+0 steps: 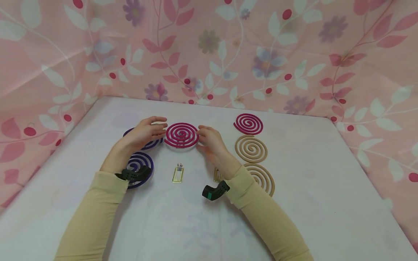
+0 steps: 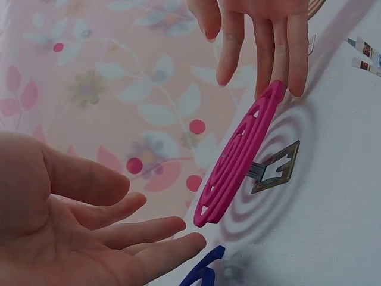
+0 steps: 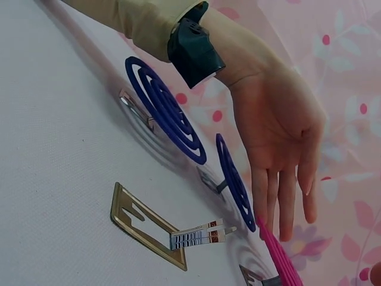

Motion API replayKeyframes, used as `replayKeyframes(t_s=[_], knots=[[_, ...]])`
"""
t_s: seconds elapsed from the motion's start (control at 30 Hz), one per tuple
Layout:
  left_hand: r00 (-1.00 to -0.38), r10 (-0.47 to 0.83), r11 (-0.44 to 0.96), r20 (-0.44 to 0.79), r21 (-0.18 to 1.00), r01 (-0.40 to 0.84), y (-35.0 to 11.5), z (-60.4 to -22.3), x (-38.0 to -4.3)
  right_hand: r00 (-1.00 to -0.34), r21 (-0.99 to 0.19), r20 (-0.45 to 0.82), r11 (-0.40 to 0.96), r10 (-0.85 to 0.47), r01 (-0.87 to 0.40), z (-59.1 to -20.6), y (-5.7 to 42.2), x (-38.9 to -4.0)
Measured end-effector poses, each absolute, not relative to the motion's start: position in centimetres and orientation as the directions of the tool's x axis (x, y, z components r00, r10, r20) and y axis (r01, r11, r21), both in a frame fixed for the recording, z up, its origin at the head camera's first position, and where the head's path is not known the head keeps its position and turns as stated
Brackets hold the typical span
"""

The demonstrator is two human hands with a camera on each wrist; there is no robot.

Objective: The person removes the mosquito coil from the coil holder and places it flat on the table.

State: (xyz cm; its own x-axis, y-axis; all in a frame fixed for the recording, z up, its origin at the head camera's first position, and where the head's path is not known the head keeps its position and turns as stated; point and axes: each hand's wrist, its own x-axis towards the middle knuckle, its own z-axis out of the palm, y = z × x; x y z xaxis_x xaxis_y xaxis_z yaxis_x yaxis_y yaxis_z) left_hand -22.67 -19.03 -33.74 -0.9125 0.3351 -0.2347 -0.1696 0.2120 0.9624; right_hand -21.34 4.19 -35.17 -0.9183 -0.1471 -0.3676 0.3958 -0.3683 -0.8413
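A pink mosquito coil (image 1: 181, 135) rests level on a small metal stand (image 2: 287, 173), between both hands. My left hand (image 1: 140, 136) is at its left edge with fingers extended; in the left wrist view its fingertips lie close to the rim, and whether they touch I cannot tell. On the opposite side my right hand (image 1: 213, 143) has its fingers straight, and in the left wrist view its fingertips meet the rim. Neither hand grips anything. Two blue coils, a far one (image 3: 234, 182) and a nearer one (image 3: 169, 113), stand on metal stands beneath my left arm.
A bare metal stand (image 1: 177, 174) with upturned tabs lies in front of the pink coil. Another stand (image 1: 218, 174) is partly hidden by my right wrist. Towards the right lie a second pink coil (image 1: 248, 124), a tan coil (image 1: 251, 148) and another tan coil (image 1: 269, 181), partly covered by my sleeve.
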Motion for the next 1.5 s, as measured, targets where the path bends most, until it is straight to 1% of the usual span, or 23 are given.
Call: replayKeyframes(t_s=[0.47,0.87,1.03,1.13,1.23,1.37,1.5], knots=[[-0.912,0.328,0.238,-0.247,0.956,-0.173,-18.7,-33.9,-22.7,-0.921,-0.844,-0.360,-0.370,-0.147,0.389,-35.7,4.0,-21.5],[-0.926,0.304,0.240,-0.223,0.959,-0.153,-18.7,-33.4,-22.6,-0.927,-0.860,-0.342,-0.346,-0.153,0.374,-34.9,4.2,-21.1],[-0.935,0.289,0.236,-0.207,0.961,-0.140,-18.6,-33.3,-22.5,-0.937,-0.869,-0.317,-0.350,-0.150,0.350,-34.5,4.3,-21.0],[-0.947,0.264,0.233,-0.182,0.965,-0.120,-18.4,-33.2,-22.3,-0.948,-0.872,-0.293,-0.372,-0.125,0.318,-34.3,4.4,-21.0],[-0.965,0.223,0.210,-0.138,0.973,-0.091,-18.2,-33.0,-22.2,-0.962,-0.877,-0.261,-0.396,-0.084,0.273,-34.1,4.6,-21.0],[-0.983,0.161,0.134,-0.087,0.989,-0.066,-18.1,-32.7,-22.1,-0.973,-0.873,-0.226,-0.434,-0.044,0.223,-33.9,4.9,-21.2],[-0.991,0.116,-0.025,-0.070,0.997,-0.073,-17.9,-32.3,-22.1,-0.978,-0.853,-0.206,-0.484,-0.027,0.193,-33.4,5.2,-21.2]])
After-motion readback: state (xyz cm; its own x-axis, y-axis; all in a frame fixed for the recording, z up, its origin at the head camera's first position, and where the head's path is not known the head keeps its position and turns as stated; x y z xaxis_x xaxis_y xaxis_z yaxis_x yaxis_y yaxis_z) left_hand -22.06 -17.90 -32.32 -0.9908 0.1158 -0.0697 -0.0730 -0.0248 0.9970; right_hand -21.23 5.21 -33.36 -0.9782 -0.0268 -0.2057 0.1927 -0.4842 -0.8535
